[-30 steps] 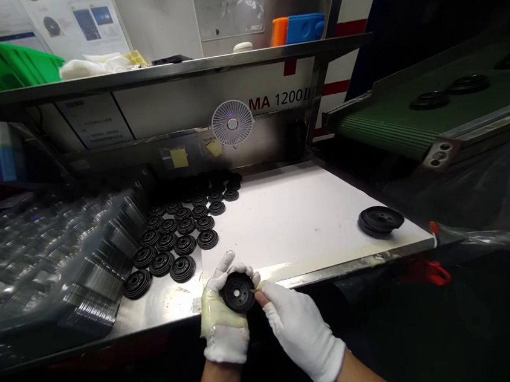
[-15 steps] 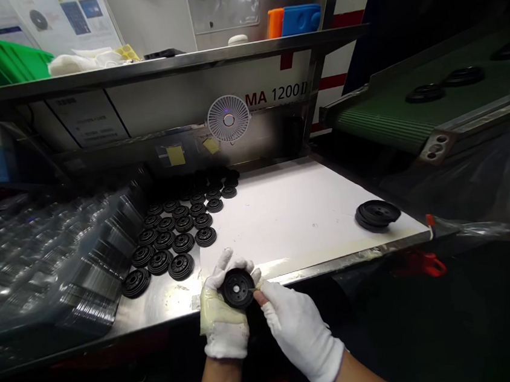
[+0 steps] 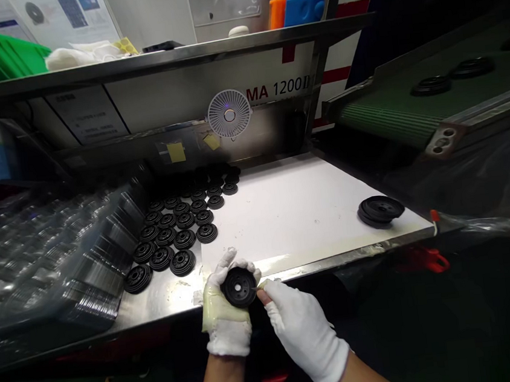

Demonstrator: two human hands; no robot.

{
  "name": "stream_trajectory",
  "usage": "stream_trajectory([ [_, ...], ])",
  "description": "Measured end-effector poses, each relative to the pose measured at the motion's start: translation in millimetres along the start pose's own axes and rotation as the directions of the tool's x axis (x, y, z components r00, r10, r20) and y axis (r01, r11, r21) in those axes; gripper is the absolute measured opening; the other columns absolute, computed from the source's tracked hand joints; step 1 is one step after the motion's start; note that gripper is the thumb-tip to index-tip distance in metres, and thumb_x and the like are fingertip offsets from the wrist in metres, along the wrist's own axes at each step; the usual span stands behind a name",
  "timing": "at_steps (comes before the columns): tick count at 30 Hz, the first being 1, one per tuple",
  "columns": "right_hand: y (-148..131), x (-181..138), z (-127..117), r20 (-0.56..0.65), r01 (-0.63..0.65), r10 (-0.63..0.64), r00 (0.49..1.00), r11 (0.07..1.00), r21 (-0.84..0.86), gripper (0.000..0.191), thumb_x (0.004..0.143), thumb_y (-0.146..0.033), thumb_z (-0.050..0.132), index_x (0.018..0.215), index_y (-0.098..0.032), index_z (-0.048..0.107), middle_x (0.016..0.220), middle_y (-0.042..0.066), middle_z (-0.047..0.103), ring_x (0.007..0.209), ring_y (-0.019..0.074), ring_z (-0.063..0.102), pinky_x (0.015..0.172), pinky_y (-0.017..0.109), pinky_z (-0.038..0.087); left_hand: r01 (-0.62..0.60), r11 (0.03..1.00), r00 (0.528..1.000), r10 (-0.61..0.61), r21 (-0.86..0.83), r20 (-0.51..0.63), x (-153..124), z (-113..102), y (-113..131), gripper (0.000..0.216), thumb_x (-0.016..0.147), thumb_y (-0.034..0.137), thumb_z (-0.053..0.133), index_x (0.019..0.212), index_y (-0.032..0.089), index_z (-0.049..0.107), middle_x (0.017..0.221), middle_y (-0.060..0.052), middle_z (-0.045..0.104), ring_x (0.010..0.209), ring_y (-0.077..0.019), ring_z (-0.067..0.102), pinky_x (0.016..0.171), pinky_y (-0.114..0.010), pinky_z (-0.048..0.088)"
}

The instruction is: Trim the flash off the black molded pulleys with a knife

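Steel bench [image 3: 166, 300], near edge: the gloved left hand [image 3: 226, 324] cups a black ribbed disc [image 3: 238, 286] while the right hand [image 3: 304, 338] pinches tight at its rim. Both are placed as a second ago, so the rim work seems unfinished. Beyond lie rows of discs [image 3: 173, 239] and a white board [image 3: 293, 211].

The single head-worn camera looked forward and down across the steel bench [image 3: 166, 297], close above the left hand [image 3: 227, 324] and right hand [image 3: 304, 331] at a black disc [image 3: 238, 286] low in mid-frame. It faced the machine's back wall [image 3: 181, 98], the shelf [image 3: 177, 56] overhead and the green conveyor [image 3: 388, 119] off right.
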State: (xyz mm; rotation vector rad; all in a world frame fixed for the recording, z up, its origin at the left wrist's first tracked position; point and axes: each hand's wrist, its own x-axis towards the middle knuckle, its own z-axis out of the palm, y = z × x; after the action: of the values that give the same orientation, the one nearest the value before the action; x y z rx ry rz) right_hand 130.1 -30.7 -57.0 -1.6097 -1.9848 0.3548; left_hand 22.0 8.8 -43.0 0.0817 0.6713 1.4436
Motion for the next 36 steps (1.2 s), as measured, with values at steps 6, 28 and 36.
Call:
stream_trajectory([
  [6,-10.6,-4.4,4.3,0.014,0.035,-0.035,0.999,0.999,0.036,0.024,0.089,-0.026,0.037,0.073,-0.021,0.055,0.065,-0.002,0.059,0.056,0.0105,0.052,0.051,0.023,0.027,-0.080,0.988,0.992,0.067,-0.130,-0.104,4.2,4.6,-3.3,0.017,0.071,0.014,0.059,0.087,0.019,0.059,0.068,0.000,0.059,0.069,-0.0122,0.059,0.073,-0.030,0.050],
  [28,-5.6,-2.6,0.3,-0.001,0.008,-0.008,1.000,1.000,0.020,0.022,0.088,-0.025,0.037,0.074,-0.022,0.054,0.065,-0.002,0.059,0.054,0.0111,0.051,0.051,0.024,0.027,-0.014,0.998,1.000,0.014,-0.067,-0.003,1.2,1.6,2.2,0.020,0.070,0.015,0.056,0.090,0.016,0.060,0.065,-0.002,0.057,0.064,-0.0150,0.058,0.066,-0.035,0.052],
  [36,-9.1,-4.8,-1.2,0.002,0.018,-0.018,1.000,0.999,0.045,0.025,0.089,-0.028,0.035,0.073,-0.022,0.052,0.065,-0.001,0.058,0.056,0.0115,0.051,0.052,0.023,0.028,-0.021,1.000,0.998,0.022,-0.018,0.066,-5.5,-0.2,3.7,0.033,0.071,0.017,0.054,0.105,0.018,0.057,0.088,-0.009,0.061,0.088,-0.0240,0.060,0.077,-0.046,0.049],
])
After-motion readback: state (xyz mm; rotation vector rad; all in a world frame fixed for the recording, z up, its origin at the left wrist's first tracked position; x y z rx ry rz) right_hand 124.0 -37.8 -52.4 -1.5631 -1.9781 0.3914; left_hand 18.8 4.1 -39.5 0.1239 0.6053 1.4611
